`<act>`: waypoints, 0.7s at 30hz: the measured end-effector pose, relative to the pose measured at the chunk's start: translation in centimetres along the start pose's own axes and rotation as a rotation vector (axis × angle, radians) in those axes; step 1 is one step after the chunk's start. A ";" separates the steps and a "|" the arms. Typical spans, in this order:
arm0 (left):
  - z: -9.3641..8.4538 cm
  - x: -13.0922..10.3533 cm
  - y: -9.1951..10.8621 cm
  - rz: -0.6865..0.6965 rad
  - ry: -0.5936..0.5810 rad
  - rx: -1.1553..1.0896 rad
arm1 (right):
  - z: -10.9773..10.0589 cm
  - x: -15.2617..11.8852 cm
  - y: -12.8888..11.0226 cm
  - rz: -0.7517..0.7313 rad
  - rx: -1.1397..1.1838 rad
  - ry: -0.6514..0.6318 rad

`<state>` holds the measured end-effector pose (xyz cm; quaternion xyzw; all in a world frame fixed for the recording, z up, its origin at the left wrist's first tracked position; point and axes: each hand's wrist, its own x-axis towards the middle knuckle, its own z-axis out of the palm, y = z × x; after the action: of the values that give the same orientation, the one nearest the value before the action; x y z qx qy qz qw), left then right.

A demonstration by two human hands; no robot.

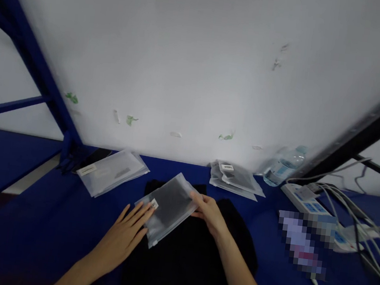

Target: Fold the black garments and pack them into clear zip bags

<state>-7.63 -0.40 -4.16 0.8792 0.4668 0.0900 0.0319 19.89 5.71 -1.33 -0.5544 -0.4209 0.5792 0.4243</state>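
A translucent zip bag (172,207) with a small white label lies tilted over a black cloth (186,257) in front of me. My right hand (209,213) pinches the bag's right edge between thumb and fingers. Flat on the bag's left end, by the label, rests my left hand (130,233), its fingers stretched out. Whatever is inside the bag looks dark or lets the black cloth show through; I cannot tell which.
More zip bags (113,172) are stacked at the back left, and another pile (235,179) lies at the back right. A water bottle (283,168), a power strip (310,206) with several cables and a blurred-out object (302,246) occupy the right side. Behind stands a white wall (199,69).
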 end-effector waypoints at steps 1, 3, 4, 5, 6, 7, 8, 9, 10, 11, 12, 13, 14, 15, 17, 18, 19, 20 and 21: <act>0.1 0.0 -0.1 0.004 0.007 0.010 | 0.3 0.1 0.2 -0.008 0.006 0.018; 0.2 0.0 -0.3 0.017 0.021 0.028 | 0.7 0.3 0.7 -0.024 0.008 0.048; 0.3 0.0 -0.3 0.024 0.022 0.037 | 0.9 0.4 1.0 -0.034 0.010 0.055; 0.3 0.0 -0.3 0.030 0.024 0.046 | 1.0 0.4 1.2 -0.046 0.013 0.055; 0.4 0.0 -0.4 0.033 0.030 0.057 | 1.1 0.5 1.5 -0.059 0.017 0.050; 0.6 0.0 -0.4 0.033 0.039 0.068 | 1.1 0.5 1.7 -0.067 0.021 0.039; 0.8 -0.1 -0.4 0.027 0.052 0.079 | 0.9 0.5 1.9 -0.090 0.025 0.038; 1.0 -0.2 -0.4 0.017 0.068 0.089 | 0.6 0.6 2.0 -0.127 0.031 0.058; 1.2 -0.3 -0.4 0.009 0.082 0.098 | 0.0 0.7 1.9 -0.175 0.038 0.095; 1.4 -0.3 -0.4 0.001 0.094 0.107 | -0.9 0.9 1.8 -0.227 0.046 0.150; 1.6 -0.4 -0.5 -0.003 0.102 0.117 | -2.1 1.2 1.5 -0.279 0.054 0.219; 1.7 -0.4 -0.6 -0.003 0.106 0.127 | -3.7 1.5 1.0 -0.325 0.062 0.296; 1.8 -0.4 -0.6 0.001 0.109 0.136 | -5.5 1.9 0.5 -0.354 0.066 0.369; 1.9 -0.4 -0.6 0.005 0.110 0.142 | -7.6 2.4 -0.2 -0.380 0.064 0.448; 1.9 -0.4 -0.7 0.013 0.113 0.146 | -11.9 3.5 -1.4 -0.425 0.031 0.603; 1.8 -0.3 -0.7 0.017 0.114 0.142 | -13.9 4.0 -1.8 -0.433 -0.009 0.670; 1.8 -0.3 -0.7 0.018 0.114 0.137 | -15.7 4.5 -2.2 -0.435 -0.063 0.723; 1.8 -0.3 -0.7 0.019 0.115 0.131 | -17.1 5.0 -2.3 -0.433 -0.126 0.771; 1.8 -0.3 -0.7 0.017 0.114 0.124 | -18.3 5.4 -2.3 -0.429 -0.202 0.812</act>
<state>-8.02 -0.23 -6.04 0.8768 0.4652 0.1113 -0.0501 38.05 11.81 -1.24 -0.6753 -0.3801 0.1708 0.6086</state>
